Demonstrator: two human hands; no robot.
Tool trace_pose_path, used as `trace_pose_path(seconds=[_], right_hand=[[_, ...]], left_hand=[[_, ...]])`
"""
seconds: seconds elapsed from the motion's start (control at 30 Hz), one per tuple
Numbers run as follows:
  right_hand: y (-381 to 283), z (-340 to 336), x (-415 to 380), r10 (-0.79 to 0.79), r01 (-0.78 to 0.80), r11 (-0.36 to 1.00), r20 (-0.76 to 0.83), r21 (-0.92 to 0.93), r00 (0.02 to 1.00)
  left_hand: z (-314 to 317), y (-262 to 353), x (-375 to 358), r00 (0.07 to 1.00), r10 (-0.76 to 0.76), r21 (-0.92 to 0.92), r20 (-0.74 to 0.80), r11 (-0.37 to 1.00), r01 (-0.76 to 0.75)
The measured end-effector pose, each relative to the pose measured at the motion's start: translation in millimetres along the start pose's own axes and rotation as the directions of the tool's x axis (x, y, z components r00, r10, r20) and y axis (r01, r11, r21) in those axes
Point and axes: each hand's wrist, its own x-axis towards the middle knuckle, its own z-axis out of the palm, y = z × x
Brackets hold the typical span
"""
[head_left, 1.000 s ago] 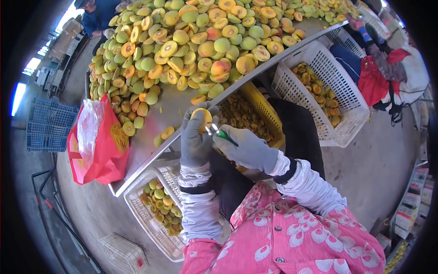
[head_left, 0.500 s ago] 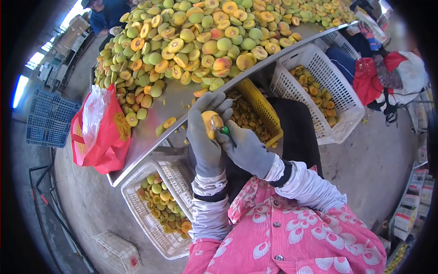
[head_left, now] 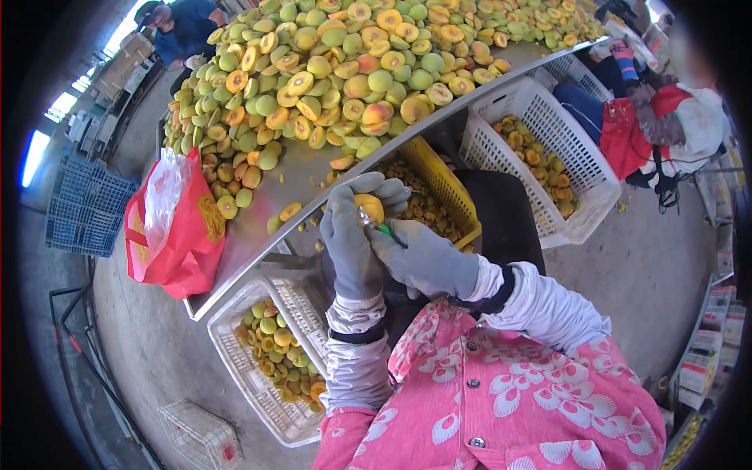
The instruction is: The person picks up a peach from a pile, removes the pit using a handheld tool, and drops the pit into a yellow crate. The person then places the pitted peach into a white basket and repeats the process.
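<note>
In my gloved left hand (head_left: 348,239) a yellow peach half (head_left: 370,206) lies cupped between palm and fingers, just past the table's edge. My gloved right hand (head_left: 429,254) is wrapped round the green handle of a small metal-tipped pitting tool (head_left: 384,229). Its metal tip is right at the peach half's near side; most of the handle is hidden in the glove. Below and beyond my hands, a yellow crate (head_left: 446,184) contains brownish pits and scraps. On the metal table (head_left: 294,166) is a large heap of cut peaches (head_left: 337,82).
A white crate (head_left: 301,313) of peach halves stands at lower left, another white crate (head_left: 583,157) at right. A red bag (head_left: 184,254) sits at the table's left corner. Blue crates (head_left: 84,207) are farther left. One person (head_left: 184,31) is at upper left; another's sleeve (head_left: 624,59) shows at right.
My right hand has tipped lower and turned against the peach half, which shows more of its yellow face. My left fingers have spread a little. The person at upper left shows more.
</note>
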Motion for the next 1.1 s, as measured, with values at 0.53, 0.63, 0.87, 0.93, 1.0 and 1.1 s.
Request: trace_pose_path(seconds=[0.53,0.63,0.87,0.93,1.0,1.1], right_hand=[[50,-24,18,-0.044,-0.257,0.616,0.358,0.744,0.933],[82,-25,42,0.025,0.012,0.892,-0.076,0.452,0.997],[153,-20,93,-0.473,0.159,0.719,-0.309,-0.677,0.825],[245,-34,144,-0.494,0.129,0.583,-0.223,-0.802,0.84],[179,-51,93,-0.175,-0.166,0.797,-0.484,-0.581,0.857],[182,-62,85,-0.083,-0.164,0.884,-0.492,-0.439,0.866]], left_hand=[[-23,-58,19,0.99,-0.059,-0.235,-0.126,0.972,0.028],[-37,-65,17,0.971,0.224,0.355,-0.087,0.917,-0.179],[-17,-57,-5,0.934,0.137,0.327,-0.331,0.945,-0.023],[-27,-50,-16,0.863,0.352,0.582,-0.362,0.808,-0.085],[-59,-22,-43,0.821,0.491,0.741,-0.291,0.659,-0.131],[-163,26,-77,0.797,0.59,0.981,-0.133,-0.035,0.19]])
